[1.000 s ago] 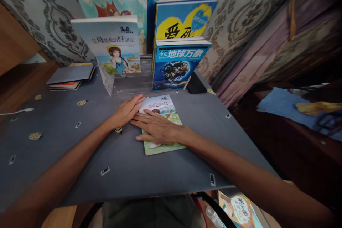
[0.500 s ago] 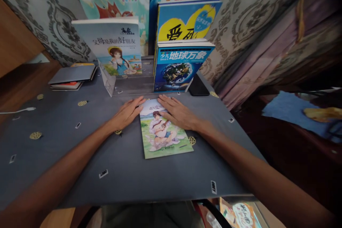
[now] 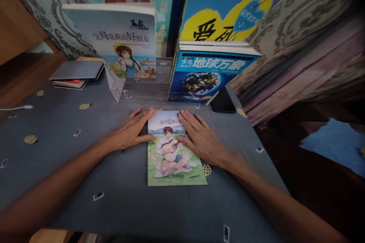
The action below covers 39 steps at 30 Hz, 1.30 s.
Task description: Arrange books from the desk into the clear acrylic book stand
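The left hand (image 3: 132,131) and the right hand (image 3: 202,138), fingers extended and grasping nothing, rest at both sides of the thin paperback book with a green-and-blue illustrated cover (image 3: 171,163), which lies flat between them. They seem to be aligning it, and the next adjustment calls for light, even pressure. The dark grey patterned tablecloth (image 3: 137,205) carries a clear plastic stand (image 3: 115,88), before a pale patterned wall covering (image 3: 61,0).

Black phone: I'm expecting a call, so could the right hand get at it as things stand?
Probably yes: only tablecloth seems to lie between the right hand and the near end of the black phone.
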Tool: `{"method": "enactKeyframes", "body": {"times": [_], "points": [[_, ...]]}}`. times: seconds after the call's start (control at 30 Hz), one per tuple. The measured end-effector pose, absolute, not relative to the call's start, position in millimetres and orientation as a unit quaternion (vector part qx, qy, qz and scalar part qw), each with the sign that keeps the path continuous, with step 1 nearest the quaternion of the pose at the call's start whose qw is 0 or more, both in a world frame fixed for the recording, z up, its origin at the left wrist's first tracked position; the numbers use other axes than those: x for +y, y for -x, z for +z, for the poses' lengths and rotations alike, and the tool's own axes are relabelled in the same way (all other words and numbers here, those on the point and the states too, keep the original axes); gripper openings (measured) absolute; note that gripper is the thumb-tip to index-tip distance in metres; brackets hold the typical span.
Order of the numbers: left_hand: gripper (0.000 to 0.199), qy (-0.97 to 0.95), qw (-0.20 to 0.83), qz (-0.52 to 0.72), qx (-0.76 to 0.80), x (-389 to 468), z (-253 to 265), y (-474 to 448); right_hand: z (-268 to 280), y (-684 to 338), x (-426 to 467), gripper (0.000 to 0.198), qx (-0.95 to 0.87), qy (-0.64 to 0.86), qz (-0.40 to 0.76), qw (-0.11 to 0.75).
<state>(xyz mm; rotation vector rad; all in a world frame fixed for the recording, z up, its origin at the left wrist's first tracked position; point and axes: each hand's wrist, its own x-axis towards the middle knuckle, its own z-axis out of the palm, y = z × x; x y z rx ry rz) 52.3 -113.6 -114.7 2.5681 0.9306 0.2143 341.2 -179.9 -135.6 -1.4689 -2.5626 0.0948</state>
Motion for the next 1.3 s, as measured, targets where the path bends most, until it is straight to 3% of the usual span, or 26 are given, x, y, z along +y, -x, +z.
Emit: {"method": "enactKeyframes", "body": {"times": [0.27, 1.03, 1.3], "points": [[0.104, -0.922, 0.205, 0.077, 0.319, -113.0, -117.3, -49.4, -136.1, -343.3, -190.1, 0.08, -0.864, 0.496, 0.026, 0.085], [0.087, -0.936, 0.192, 0.066, 0.287, -105.0, -121.1, -50.3, -132.0, -309.7, -276.3, 0.066, -0.798, 0.599, -0.026, 0.063], [0.112, -0.958, 0.154, 0.022, 0.24, -162.4, -124.2, -43.2, -139.0, -310.4, -275.6, 0.067, -0.787, 0.614, -0.02, 0.056]]}}
